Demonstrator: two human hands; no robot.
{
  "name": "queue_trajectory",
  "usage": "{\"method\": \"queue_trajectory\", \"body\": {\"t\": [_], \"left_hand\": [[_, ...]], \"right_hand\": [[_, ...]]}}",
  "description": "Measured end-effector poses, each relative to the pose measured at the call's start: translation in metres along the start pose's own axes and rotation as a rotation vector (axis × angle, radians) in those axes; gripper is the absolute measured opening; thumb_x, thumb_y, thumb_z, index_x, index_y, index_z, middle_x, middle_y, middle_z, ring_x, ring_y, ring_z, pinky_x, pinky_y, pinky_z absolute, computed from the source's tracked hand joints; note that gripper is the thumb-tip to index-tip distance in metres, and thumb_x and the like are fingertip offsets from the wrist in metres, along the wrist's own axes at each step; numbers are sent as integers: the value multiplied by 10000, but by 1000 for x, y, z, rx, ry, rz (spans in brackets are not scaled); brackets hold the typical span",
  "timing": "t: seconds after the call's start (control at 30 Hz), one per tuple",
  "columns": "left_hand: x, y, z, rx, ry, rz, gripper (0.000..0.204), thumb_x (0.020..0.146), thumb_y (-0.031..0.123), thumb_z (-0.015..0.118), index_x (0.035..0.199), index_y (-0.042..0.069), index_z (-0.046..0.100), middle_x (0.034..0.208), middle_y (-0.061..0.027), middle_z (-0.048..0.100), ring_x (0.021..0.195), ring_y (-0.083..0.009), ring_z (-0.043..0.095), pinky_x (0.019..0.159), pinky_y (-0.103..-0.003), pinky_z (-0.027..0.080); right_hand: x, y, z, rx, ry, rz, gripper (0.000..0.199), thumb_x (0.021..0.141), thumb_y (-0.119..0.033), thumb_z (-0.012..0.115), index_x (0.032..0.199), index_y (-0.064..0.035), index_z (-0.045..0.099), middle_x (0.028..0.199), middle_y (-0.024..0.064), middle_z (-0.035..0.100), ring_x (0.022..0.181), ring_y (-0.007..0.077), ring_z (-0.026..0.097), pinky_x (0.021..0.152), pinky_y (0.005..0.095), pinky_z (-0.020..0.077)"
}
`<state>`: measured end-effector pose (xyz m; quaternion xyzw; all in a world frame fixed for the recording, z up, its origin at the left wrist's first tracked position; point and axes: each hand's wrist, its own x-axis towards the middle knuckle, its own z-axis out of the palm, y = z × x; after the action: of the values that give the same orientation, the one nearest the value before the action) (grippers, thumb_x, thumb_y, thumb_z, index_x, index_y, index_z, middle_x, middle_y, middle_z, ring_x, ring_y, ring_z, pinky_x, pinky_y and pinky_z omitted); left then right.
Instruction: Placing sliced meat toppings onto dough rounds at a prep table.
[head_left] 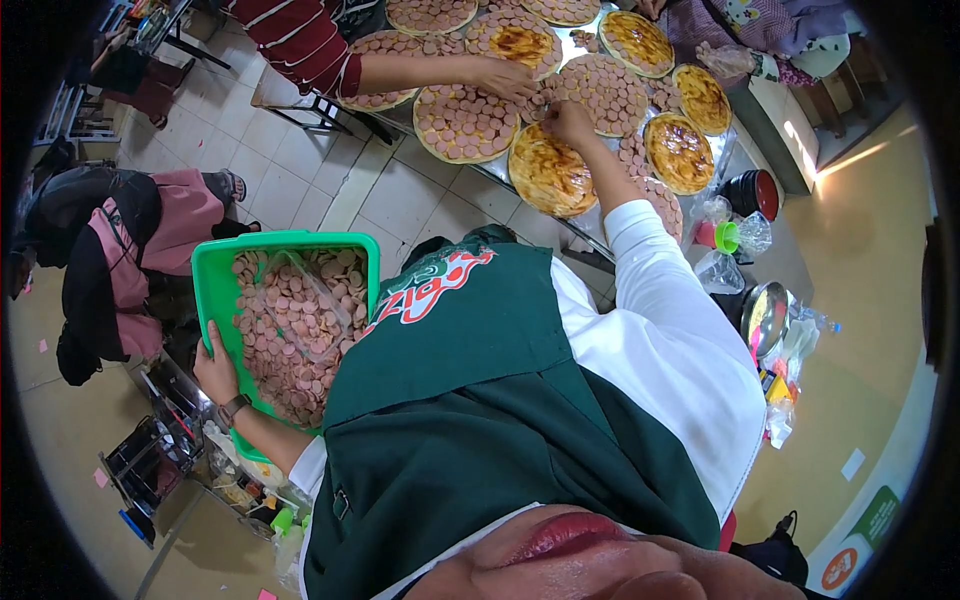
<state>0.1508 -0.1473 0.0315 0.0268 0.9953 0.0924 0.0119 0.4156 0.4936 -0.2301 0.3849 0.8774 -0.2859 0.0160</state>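
Observation:
My left hand (216,372), with a watch on the wrist, grips the outer side of a green plastic tub (374,262) against my body. The tub holds many round pink sausage slices (300,370), and a clear plastic container (312,290) lies on top of them. My right hand (570,123) reaches out over the table among round pizza bases. Its fingers are curled together, and what they hold, if anything, is hidden. Right by it is a base covered with sausage slices (604,95). Just nearer lies a sauce-smeared base (550,175) without slices.
A co-worker's hand (508,80) in a striped sleeve reaches in from the left, close to my right hand. Another person's gloved hand (728,60) is at the far right. Cups and plastic bags (722,235) stand at the table's right end. A person in pink (170,230) is at the left.

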Motion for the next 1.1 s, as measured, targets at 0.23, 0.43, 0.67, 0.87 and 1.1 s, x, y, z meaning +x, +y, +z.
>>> {"method": "queue_trajectory", "body": {"t": [0.23,0.43,0.67,0.87,1.1], "left_hand": [[0,6,-1,-34,-38,-8,664,888,616,498,1113,12,655,963,-210,682,904,-348,652,786,-400,486],[7,-5,3,1,-17,-13,671,882,622,505,1125,14,651,991,-209,679,922,-338,650,797,-395,483],[4,3,1,-37,-39,-26,673,878,629,503,1128,22,654,997,-206,680,929,-332,651,802,-394,482],[1,8,-2,-36,-41,-22,640,883,613,510,1122,38,660,981,-198,685,913,-323,654,793,-388,484],[3,4,0,-28,-22,-15,638,883,612,509,1115,37,660,964,-195,688,896,-326,658,786,-392,487]], "right_hand": [[-11,-4,-8,26,10,31,220,697,-218,747,853,-68,707,826,121,696,777,264,667,713,358,506],[-14,-8,-7,16,-2,7,222,719,-275,725,862,-107,698,843,80,697,819,262,662,730,369,502],[-17,-18,-8,-39,-34,37,217,726,-261,689,852,-86,669,879,120,682,859,298,649,734,410,501],[-14,-22,-11,-108,-61,84,245,731,-272,709,922,-122,678,875,60,699,838,232,659,740,364,501],[-11,-10,12,263,-93,51,256,700,-206,757,920,-91,695,855,63,705,798,209,665,741,332,506]]}}
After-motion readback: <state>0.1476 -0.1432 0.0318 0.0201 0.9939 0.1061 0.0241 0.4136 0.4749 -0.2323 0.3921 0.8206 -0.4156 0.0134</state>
